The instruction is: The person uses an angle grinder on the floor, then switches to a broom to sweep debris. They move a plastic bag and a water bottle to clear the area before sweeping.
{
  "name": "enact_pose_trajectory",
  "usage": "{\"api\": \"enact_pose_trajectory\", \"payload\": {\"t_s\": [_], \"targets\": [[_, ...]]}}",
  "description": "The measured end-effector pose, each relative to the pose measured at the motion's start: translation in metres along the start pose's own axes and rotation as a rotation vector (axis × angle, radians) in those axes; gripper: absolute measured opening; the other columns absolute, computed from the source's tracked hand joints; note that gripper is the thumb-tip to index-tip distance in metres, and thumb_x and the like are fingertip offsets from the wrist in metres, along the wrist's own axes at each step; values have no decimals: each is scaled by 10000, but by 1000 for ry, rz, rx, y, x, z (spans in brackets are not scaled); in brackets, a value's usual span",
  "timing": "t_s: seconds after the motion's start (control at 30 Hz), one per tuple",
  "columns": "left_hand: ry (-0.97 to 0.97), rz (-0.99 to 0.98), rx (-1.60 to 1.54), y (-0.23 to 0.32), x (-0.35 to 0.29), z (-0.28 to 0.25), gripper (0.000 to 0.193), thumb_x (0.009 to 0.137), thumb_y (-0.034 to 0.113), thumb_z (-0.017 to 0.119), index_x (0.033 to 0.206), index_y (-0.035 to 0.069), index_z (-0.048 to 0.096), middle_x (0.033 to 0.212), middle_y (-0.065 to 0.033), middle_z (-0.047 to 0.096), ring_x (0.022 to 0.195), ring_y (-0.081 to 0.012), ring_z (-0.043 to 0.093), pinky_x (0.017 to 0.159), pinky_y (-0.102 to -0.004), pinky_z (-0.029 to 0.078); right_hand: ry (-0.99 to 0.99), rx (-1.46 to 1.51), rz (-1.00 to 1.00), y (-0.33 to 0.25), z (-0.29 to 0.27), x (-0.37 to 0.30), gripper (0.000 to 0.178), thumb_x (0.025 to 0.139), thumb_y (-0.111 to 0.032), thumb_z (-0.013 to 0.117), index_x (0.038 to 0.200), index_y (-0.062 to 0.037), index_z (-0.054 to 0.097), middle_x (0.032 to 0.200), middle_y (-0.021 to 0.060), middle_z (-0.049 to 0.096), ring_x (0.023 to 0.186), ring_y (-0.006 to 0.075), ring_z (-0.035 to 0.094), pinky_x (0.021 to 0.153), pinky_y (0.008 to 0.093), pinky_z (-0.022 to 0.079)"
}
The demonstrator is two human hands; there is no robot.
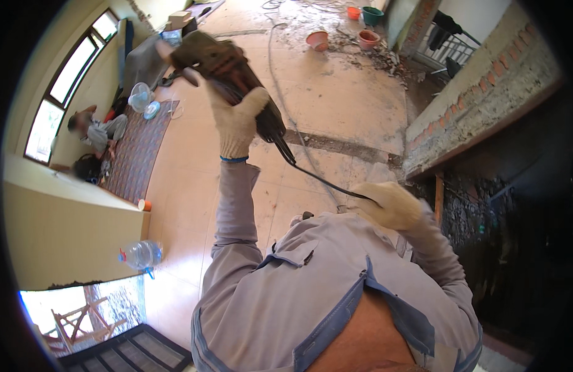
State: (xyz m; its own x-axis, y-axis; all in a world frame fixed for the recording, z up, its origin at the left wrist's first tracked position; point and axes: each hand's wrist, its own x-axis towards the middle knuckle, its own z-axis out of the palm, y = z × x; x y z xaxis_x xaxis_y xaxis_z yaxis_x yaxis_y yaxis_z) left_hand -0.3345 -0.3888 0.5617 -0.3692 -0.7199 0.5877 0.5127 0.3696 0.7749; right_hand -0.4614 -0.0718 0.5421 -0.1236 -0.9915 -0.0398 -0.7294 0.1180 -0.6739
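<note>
As the cream-gloved left hand [238, 118] grasps the long, dark power tool [227, 69], right of the brown patterned mat [137, 152], its axis slants away from that mat, cord end toward the farther cream-gloved right hand [392, 208], fingers curled round the thin black cord [323, 180].

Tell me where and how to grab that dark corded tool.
Probably around the long body of the dark corded tool, from its lower left side, where the left hand grips it: the bulky part is up top, and the cord leaves the lower end.
</note>
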Motion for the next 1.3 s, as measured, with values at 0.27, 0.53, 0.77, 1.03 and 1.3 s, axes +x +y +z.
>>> {"api": "enact_pose_trajectory", "payload": {"t_s": [0.27, 0.53, 0.77, 1.03, 1.3], "targets": [[-556, -518, 39, 18, -68, 1, 978, 655, 67, 790, 1520, -5, 341, 1277, -66, 588, 1141, -157, 552, 1012, -304, 452, 124, -340, -260, -61, -168, -16, 99, 830, -84, 728, 912, -32, 705, 798, 117, 691, 677, 287, 692, 628, 362, 549], [-746, -1020, -525, 7, -148, 52, 1035, 675, 296, 919, 1510, 14, 376, 1331, -67, 559, 1182, -161, 530, 1043, -315, 415, 580, -484, -598, -29, -197, 15, 180, 836, -127, 771, 923, -6, 670, 853, 105, 697, 739, 245, 689, 668, 338, 540], [-709, -1035, -820, -3, -179, 67, 1014, 659, 334, 937, 1469, 20, 414, 1353, -127, 561, 1206, -252, 569, 1027, -383, 461, 621, -251, -385, 54, -183, 50, 159, 883, -175, 758, 939, -40, 696, 842, 58, 716, 737, 165, 683, 658, 321, 535], [-454, -1063, -1006, -39, -206, 55, 985, 651, 198, 881, 1484, 23, 387, 1369, -174, 549, 1230, -335, 578, 959, -442, 522, 362, 311, -52, 121, -23, 18, 216, 970, -181, 634, 1086, -13, 705, 814, 119, 688, 706, 148, 616, 645, 319, 494], [-99, -894, -1026, -7, -214, 95, 1098, 693, 395, 877, 1549, 25, 297, 1459, -229, 468, 1292, -392, 530, 1075, -549, 478, -105, 14, -208, 86, -26, -30, 514, 947, -167, 574, 1440, -51, 486, 866, 242, 674, 798, 416, 679, 701, 480, 515]]}}
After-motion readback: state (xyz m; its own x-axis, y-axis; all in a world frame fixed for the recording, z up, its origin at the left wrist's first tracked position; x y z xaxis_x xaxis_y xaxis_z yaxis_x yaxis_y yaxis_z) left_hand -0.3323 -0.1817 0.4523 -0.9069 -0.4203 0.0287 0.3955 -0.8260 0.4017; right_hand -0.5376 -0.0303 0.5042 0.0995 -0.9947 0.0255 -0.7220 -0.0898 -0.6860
